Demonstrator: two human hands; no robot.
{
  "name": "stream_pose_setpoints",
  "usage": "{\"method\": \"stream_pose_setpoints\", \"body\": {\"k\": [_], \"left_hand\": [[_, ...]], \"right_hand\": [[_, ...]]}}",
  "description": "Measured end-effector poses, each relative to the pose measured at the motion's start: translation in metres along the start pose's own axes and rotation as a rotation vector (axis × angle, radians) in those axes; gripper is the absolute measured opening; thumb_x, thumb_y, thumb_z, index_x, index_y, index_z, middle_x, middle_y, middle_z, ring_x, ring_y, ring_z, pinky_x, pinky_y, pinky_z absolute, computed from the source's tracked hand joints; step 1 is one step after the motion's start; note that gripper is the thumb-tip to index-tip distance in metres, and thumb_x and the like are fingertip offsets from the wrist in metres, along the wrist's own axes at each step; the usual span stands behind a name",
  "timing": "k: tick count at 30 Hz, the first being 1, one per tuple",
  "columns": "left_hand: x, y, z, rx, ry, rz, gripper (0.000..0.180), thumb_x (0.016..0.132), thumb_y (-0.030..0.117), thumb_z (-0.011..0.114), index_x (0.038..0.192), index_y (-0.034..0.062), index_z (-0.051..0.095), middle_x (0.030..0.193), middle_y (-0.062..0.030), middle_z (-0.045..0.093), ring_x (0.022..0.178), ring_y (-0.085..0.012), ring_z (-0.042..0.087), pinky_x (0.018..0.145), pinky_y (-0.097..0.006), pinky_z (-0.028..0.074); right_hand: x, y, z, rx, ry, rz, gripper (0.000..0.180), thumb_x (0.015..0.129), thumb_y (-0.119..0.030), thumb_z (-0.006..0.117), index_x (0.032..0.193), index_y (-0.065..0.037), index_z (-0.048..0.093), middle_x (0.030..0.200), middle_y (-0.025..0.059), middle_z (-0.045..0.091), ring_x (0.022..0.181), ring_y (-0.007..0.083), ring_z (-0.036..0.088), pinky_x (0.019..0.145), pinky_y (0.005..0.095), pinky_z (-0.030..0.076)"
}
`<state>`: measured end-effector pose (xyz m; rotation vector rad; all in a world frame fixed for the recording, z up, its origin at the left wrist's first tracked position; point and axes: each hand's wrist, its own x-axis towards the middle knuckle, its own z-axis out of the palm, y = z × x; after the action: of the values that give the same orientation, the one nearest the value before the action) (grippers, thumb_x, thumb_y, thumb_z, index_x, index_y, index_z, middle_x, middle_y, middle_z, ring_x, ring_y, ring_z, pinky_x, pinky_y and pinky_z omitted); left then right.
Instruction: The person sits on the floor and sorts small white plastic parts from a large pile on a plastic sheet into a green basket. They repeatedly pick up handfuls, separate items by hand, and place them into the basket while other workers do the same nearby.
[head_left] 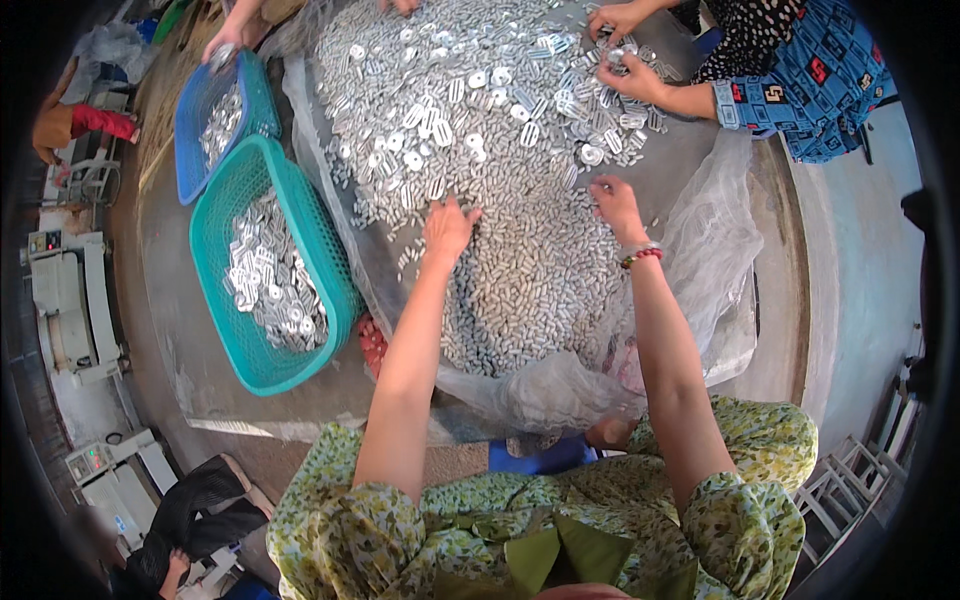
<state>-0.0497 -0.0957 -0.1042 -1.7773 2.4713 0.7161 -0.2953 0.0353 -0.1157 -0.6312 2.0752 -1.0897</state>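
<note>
A broad heap of small grey metal pellets (545,290) covers the table in front of me. Larger silvery flat pieces, some round discs with a centre hole (477,78) and some slotted oblong plates (530,133), lie over its far part. My left hand (450,232) rests on the pellets at the heap's left side, fingers spread and nothing seen in them. At the right edge of the heap, my right hand (617,208) has its fingers apart, turned toward the pellets. No piece shows between those fingers. A beaded bracelet circles my right wrist.
A teal basket (211,290) of flat metal pieces stands left of the heap, with a blue basket (185,150) beyond it. Co-workers' hands (640,80) handle pieces at the far right; another hand (232,35) reaches over the blue basket. Translucent sheeting (715,230) borders the heap.
</note>
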Motion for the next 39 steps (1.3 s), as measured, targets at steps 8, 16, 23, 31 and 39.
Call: {"method": "stream_pose_setpoints", "body": {"k": [8,16,23,31,39], "left_hand": [[-0.007,-0.014,-0.022,-0.813,-0.053,-0.153,0.043,0.081,0.041,0.058,0.070,0.0001,0.053,0.063,-0.0049,0.050,0.061,-0.0192,0.046,0.057,-0.031,0.038],[-0.012,-0.022,-0.052,-1.981,-0.456,-0.240,0.032,0.088,0.037,0.049,0.071,0.0106,0.043,0.065,0.0008,0.033,0.052,-0.0089,0.033,0.038,-0.018,0.025],[0.003,0.004,-0.046,-1.566,-0.593,-0.091,0.027,0.080,0.020,0.059,0.103,0.0056,0.054,0.087,-0.0097,0.058,0.069,-0.0180,0.058,0.040,-0.020,0.040],[0.010,0.053,0.005,0.034,-0.086,0.209,0.035,0.070,0.025,0.068,0.094,0.0019,0.059,0.101,-0.0225,0.054,0.090,-0.0380,0.056,0.077,-0.043,0.046],[-0.008,0.056,-0.015,-0.388,-0.314,0.417,0.024,0.078,0.020,0.060,0.098,0.0082,0.054,0.093,-0.0129,0.054,0.090,-0.0280,0.053,0.077,-0.035,0.042]], "right_hand": [[0.028,-0.018,0.065,-0.652,-0.130,-0.229,0.038,0.073,-0.035,0.063,0.085,0.001,0.059,0.089,0.0206,0.060,0.085,0.0358,0.059,0.074,0.0427,0.048],[-0.054,-0.067,0.087,-0.654,-0.538,-0.621,0.036,0.083,-0.037,0.050,0.079,-0.003,0.060,0.083,0.0183,0.061,0.078,0.0350,0.059,0.068,0.0438,0.047],[-0.088,-0.047,0.038,0.239,-0.477,0.052,0.037,0.090,-0.035,0.045,0.081,-0.002,0.058,0.066,0.0074,0.057,0.061,0.0200,0.057,0.055,0.0301,0.046],[-0.095,-0.043,0.005,0.614,-0.496,0.219,0.038,0.084,-0.009,0.041,0.121,-0.002,0.042,0.093,0.0078,0.056,0.068,0.0149,0.054,0.059,0.0287,0.047],[0.003,-0.011,0.027,-0.156,-0.220,-0.269,0.035,0.076,-0.016,0.057,0.107,-0.001,0.056,0.077,0.0130,0.061,0.067,0.0218,0.061,0.057,0.0336,0.048]]}}
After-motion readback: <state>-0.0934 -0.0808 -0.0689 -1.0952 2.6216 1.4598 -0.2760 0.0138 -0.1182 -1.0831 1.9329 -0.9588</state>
